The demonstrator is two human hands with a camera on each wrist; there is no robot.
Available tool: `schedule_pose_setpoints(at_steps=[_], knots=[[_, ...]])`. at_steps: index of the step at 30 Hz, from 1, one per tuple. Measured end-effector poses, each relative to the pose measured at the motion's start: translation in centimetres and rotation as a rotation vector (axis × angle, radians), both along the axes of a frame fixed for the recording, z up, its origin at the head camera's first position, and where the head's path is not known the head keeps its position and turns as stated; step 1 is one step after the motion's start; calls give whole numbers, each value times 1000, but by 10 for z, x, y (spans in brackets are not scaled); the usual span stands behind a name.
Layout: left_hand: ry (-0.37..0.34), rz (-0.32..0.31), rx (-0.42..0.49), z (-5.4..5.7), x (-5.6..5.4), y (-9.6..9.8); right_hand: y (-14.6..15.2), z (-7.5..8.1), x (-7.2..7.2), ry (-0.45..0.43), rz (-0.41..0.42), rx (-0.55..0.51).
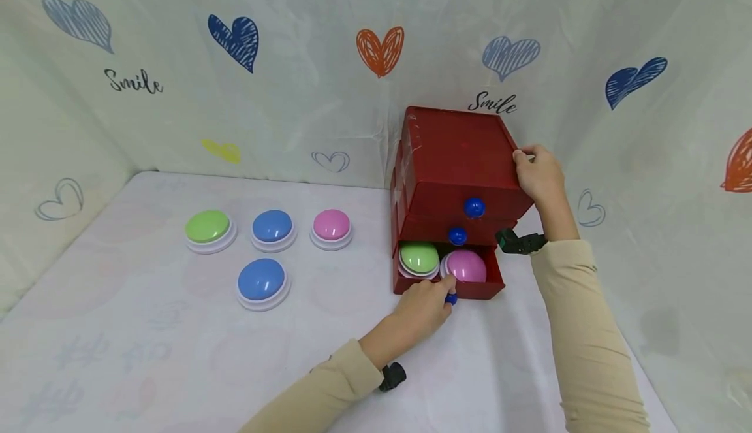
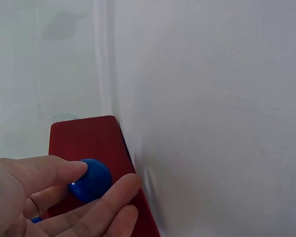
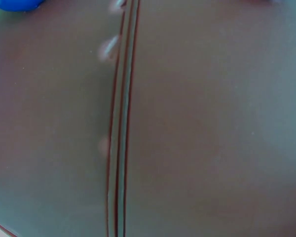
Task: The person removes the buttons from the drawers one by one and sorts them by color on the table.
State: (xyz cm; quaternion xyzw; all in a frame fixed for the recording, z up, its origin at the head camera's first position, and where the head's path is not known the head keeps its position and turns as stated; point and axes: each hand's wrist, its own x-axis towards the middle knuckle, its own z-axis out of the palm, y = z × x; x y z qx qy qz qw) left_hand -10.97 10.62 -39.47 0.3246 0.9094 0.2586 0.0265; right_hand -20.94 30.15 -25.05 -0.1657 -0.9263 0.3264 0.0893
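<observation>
A red cabinet (image 1: 464, 139) with three stacked drawers stands at the right, blue round knobs on its front. Its bottom drawer (image 1: 482, 291) is pulled out, with a green push button (image 1: 420, 258) and a pink push button (image 1: 467, 266) inside. My left hand (image 1: 420, 312) pinches the bottom drawer's blue knob (image 2: 96, 180) between thumb and fingers. On the cabinet's upper right edge, my right hand (image 1: 540, 173) grips the side. The right wrist view shows only a close red cabinet surface (image 3: 202, 118) with a seam; that hand is hidden there.
Left of the cabinet on the white table (image 1: 176, 328) lie a green button (image 1: 207, 226), a blue button (image 1: 272, 226), a pink button (image 1: 331, 225) and a nearer blue button (image 1: 261, 280). A white curtain (image 1: 294, 106) with printed hearts hangs behind.
</observation>
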Motion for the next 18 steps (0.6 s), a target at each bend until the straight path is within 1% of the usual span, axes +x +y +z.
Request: schedule_pose_setpoints(at_steps=[8, 15, 18], knots=[[39, -24, -11, -1, 7, -2, 1, 1, -1, 0, 5, -5], [17, -33, -28, 1, 12, -3, 1, 1, -1, 4, 4, 1], [-4, -37, -33, 2, 13, -3, 1, 0, 0, 6, 4, 3]])
